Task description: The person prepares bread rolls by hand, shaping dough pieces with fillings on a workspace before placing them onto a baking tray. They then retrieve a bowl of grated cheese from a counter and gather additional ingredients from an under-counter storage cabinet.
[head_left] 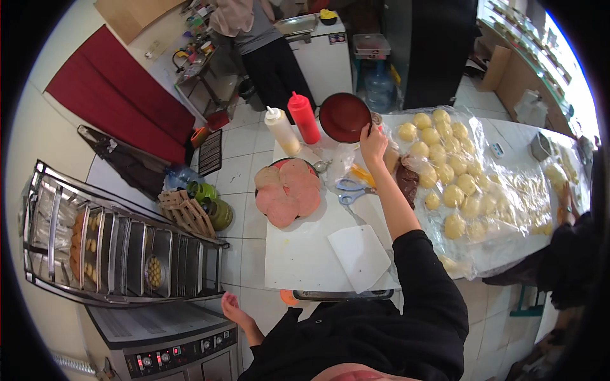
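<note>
Out over the far side of the white table [292, 257], my right hand [373, 145] grips the rim of a dark red bowl [345, 117], tilted so that its inside faces me. A red squeeze bottle [304, 119] and a clear-white one with pale sauce [282, 131] stand left of the bowl. Nearer lies a plate piled with round pink meat slices [289, 192]. Blue-handled scissors [353, 190] and a white board [360, 255] lie below my right forearm. My left hand [234, 309] hangs beside the table's near left corner, fingers loosely apart and holding nothing.
Dough balls [454, 195] under plastic film cover the right side. A rack of trays [127, 247] and an oven [171, 352] stand at left. One person [267, 51] stands at the back; another person's hand [565, 198] touches the right table. Gas cylinders [219, 213] sit beyond the rack.
</note>
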{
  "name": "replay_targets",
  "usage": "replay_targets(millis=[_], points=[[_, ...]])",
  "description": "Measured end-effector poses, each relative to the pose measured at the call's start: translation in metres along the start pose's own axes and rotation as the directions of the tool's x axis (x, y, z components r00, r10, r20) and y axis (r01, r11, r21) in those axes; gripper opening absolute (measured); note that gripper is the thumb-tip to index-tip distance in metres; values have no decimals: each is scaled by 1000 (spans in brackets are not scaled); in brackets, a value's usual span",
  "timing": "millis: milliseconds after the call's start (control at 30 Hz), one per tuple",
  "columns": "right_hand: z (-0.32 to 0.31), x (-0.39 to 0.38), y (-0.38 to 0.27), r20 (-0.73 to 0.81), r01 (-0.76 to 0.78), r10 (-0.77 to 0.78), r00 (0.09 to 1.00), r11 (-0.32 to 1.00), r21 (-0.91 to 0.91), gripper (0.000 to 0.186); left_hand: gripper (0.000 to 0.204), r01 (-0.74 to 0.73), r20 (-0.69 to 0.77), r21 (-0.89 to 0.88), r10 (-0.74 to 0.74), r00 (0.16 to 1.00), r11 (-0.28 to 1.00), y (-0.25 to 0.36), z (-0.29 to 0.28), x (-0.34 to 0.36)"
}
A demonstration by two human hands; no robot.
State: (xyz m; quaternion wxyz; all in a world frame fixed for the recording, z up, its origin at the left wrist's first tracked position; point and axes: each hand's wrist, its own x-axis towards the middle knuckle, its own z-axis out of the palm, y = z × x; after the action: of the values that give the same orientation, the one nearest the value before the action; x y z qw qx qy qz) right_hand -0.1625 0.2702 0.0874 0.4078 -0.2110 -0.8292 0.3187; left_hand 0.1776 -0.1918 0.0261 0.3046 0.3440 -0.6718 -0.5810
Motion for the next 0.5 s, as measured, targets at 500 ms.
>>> replay_targets(millis=[500], points=[[-361, -285, -26, 173, -295, 279, 945, 952, 78, 10, 83, 402, 907, -293, 385, -170, 868, 115, 129, -218]])
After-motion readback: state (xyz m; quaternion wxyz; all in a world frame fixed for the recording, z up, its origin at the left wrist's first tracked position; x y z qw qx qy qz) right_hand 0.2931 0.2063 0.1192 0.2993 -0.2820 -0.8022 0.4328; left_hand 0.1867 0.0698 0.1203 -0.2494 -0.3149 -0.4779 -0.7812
